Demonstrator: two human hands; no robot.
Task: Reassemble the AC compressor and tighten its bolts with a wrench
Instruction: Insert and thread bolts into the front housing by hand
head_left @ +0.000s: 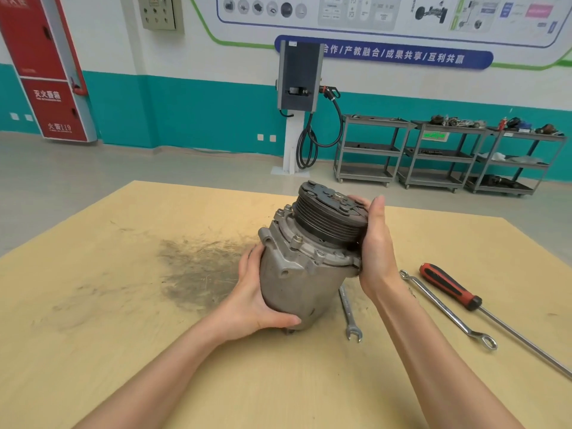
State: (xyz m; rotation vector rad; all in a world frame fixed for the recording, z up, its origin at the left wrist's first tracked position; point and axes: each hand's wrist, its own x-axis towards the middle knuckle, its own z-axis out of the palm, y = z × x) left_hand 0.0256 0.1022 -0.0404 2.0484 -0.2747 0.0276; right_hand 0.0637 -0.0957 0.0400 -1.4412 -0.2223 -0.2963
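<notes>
Compressor (pixel 305 258), cast metal and likely heavy, rigid, slick with grime, is tilted at the desk (pixel 123 351) centre, pulley end up and far. Left hand (pixel 257 300) cups its lower body; right hand (pixel 376 246) grips the pulley rim. Best held as now: body and pulley. Wrench (pixel 349 314) lies just right.

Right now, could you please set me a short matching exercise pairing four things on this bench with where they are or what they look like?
Things:
1. AC compressor
2. screwdriver
3. open-end wrench
4. ring wrench

Descriptions:
A. red and black handle, farthest right
B. tilted, held in both hands
C. lying between the other two tools
D. partly hidden under the compressor

Pairs: 1-B, 2-A, 3-D, 4-C
</notes>
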